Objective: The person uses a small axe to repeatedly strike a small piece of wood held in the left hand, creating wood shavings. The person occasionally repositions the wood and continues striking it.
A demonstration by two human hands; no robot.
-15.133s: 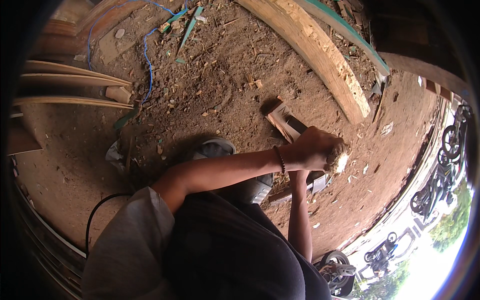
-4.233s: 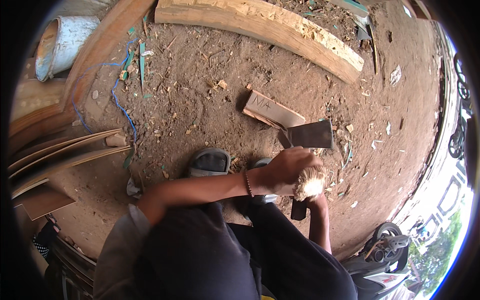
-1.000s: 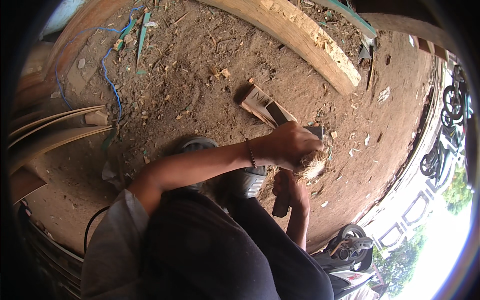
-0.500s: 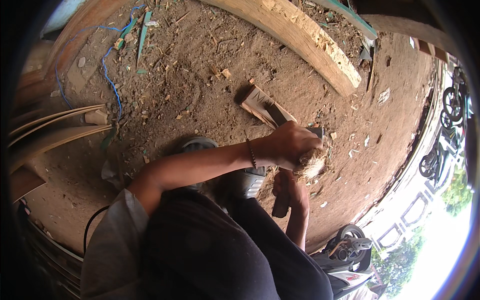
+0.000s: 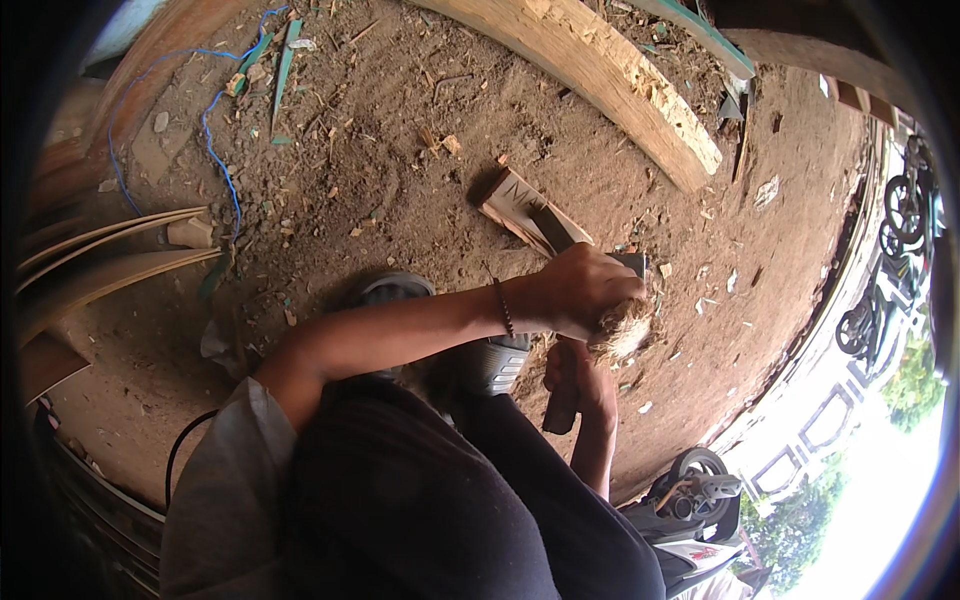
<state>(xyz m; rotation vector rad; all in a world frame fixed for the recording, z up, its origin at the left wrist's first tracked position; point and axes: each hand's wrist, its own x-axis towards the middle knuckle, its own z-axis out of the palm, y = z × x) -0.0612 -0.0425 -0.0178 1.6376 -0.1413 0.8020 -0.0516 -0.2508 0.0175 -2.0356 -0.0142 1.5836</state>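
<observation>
My left hand [image 5: 585, 290] is closed in a fist round a chisel [image 5: 624, 328] whose wooden handle end is frayed and splayed; its blade is hidden by the hand. Under that fist a dark flat bar [image 5: 553, 228] lies across a short wood block [image 5: 518, 203] with dark marks on its face. One end of the bar shows past my knuckles. Just below, nearer my body, my right hand [image 5: 592, 385] is wrapped round a dark, block-shaped, hammer-like tool [image 5: 562, 402]; most of its handle is out of sight.
A long curved timber [image 5: 600, 90] lies on the dirt beyond the block. Thin boards [image 5: 120, 270] are stacked at left, near a blue cord [image 5: 212, 150]. My shoe [image 5: 490, 368] stands beside the work. Motorcycles [image 5: 700, 490] are parked at right. Wood chips litter the ground.
</observation>
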